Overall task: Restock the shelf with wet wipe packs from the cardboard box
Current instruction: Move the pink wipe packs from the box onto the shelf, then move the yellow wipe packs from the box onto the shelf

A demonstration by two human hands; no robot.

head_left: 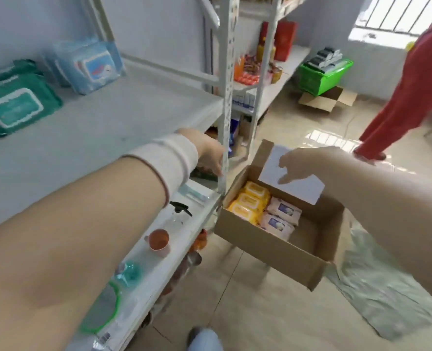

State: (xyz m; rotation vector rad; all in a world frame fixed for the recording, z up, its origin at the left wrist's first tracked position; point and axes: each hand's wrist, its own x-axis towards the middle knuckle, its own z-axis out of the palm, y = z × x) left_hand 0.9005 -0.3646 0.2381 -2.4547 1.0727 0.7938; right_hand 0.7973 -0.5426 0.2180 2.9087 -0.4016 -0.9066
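Our left hand (210,153) and right hand (297,164) hover loose and empty near soft, light wet wipe packs (282,208), probably best gripped widthwise.

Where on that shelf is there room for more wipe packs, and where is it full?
The white metal shelf is bare from the green wet wipe packs and light blue wet wipe packs across to the white perforated post. The lower shelf, with a pump bottle and orange cup, is crowded.
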